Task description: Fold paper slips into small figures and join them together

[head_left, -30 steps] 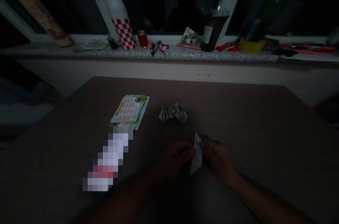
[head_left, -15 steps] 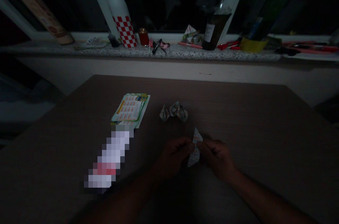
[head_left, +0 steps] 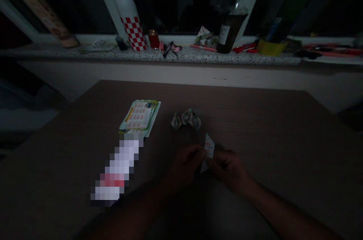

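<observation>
A small folded piece of printed paper (head_left: 209, 145), white with red and dark print, stands slanted between my hands above the table. My left hand (head_left: 185, 162) pinches its left edge between thumb and fingers. From the other side my right hand (head_left: 231, 168) grips it, the thumb lying on its lower part. Just beyond the hands sit several small folded paper shapes (head_left: 185, 119) in a cluster. To the left lies a stack of printed calendar sheets (head_left: 138, 117). The light is dim, so fine creases in the paper cannot be made out.
A pixelated long object (head_left: 119, 168) lies left of my left forearm on the brown table (head_left: 255, 119). Behind it, the granite sill (head_left: 193, 57) carries a checkered white bottle (head_left: 131, 17), a dark cup (head_left: 228, 34), a green bottle (head_left: 295, 5) and pens.
The folded paper has shifted slightly left and up. My right thumb has slid lower on it, and both hands keep their hold.
</observation>
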A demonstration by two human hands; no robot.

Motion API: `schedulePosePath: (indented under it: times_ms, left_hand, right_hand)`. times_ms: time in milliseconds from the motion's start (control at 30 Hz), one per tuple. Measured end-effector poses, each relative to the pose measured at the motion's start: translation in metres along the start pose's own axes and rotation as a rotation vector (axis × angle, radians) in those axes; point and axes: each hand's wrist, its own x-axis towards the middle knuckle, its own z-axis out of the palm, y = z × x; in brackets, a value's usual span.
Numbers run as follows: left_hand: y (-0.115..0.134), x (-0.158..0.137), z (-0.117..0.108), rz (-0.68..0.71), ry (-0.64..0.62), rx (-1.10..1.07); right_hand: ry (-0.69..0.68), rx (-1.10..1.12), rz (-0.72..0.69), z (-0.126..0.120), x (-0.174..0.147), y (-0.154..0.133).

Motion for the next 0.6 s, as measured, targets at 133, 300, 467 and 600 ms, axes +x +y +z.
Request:
schedulePosePath:
  times_ms: [133,300,467,600]
  left_hand:
    - [0.0021,-0.0008,0.0013,0.007,-0.021,-0.005]
    - [0.0062,-0.003,0.0007,0.03,0.021,0.144]
    - [0.0059,-0.004,-0.0002,0.052,0.049,0.215]
    - [0.0049,-0.0019,0.0006,0.056,0.011,0.166]
  right_hand:
    - [-0.018,0.019,-0.001,0.0001,-0.0013,-0.0016]
    - [0.021,-0.112,-0.048,0.0016,-0.0019,-0.0041]
    - [0.008,-0.203,-0.086,0.0018,-0.001,-0.0042]
    - [-0.026,-0.181,-0.086,0.0014,-0.0007,-0.0066]
